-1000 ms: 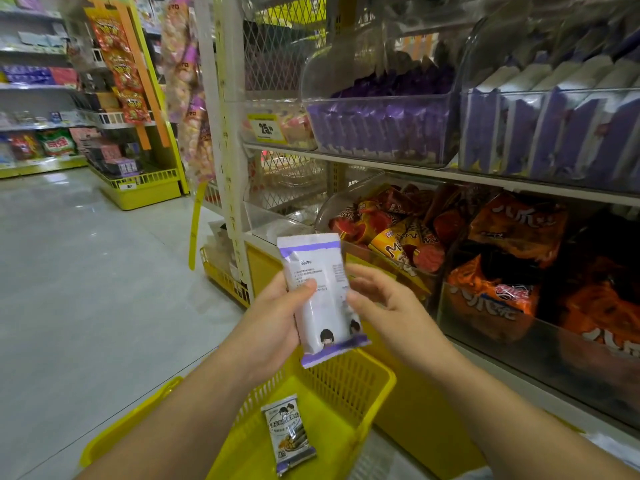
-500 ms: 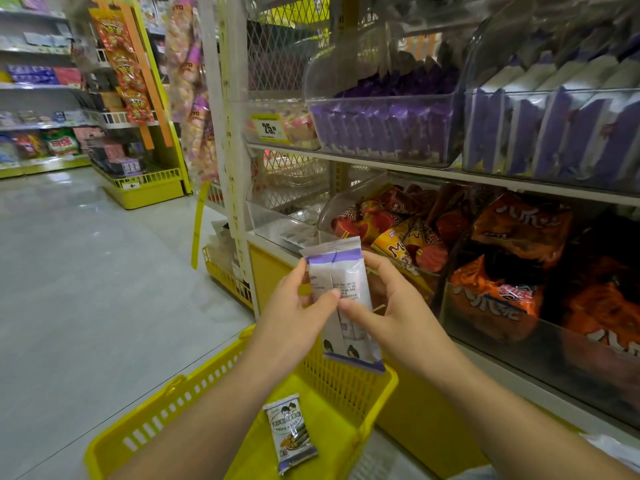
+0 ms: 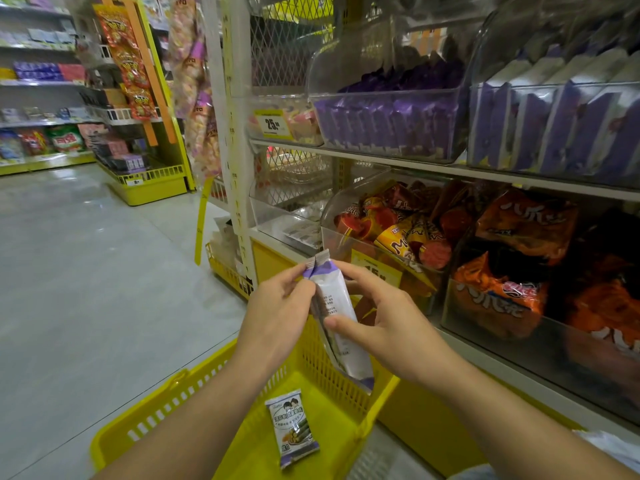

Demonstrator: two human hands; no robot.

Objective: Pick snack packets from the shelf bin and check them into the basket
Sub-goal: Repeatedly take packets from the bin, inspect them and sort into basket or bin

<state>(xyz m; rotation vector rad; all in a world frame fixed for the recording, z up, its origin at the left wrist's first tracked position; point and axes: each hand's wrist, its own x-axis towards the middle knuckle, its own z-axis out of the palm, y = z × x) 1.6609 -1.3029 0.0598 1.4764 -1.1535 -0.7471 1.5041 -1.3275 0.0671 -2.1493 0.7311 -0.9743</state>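
Note:
Between both hands I hold a white snack packet with purple ends (image 3: pixel 334 303), turned edge-on and tilted, above the yellow basket (image 3: pixel 166 407). My left hand (image 3: pixel 277 313) pinches its upper left edge. My right hand (image 3: pixel 384 320) grips its right side, thumb across the middle. A second packet of the same kind (image 3: pixel 292 433) lies face up on the basket floor. The packet's front face is hidden from me.
Clear shelf bins stand to the right: purple packets (image 3: pixel 384 123) on the upper shelf, red and orange snack bags (image 3: pixel 401 230) and orange bags (image 3: pixel 512 258) below. A low clear bin (image 3: pixel 294 230) sits at the shelf's left end. Open aisle floor (image 3: pixel 86 271) lies to the left.
The packet has turned from flat back-on to edge-on between my hands, and both hands have shifted slightly right and down over the basket.

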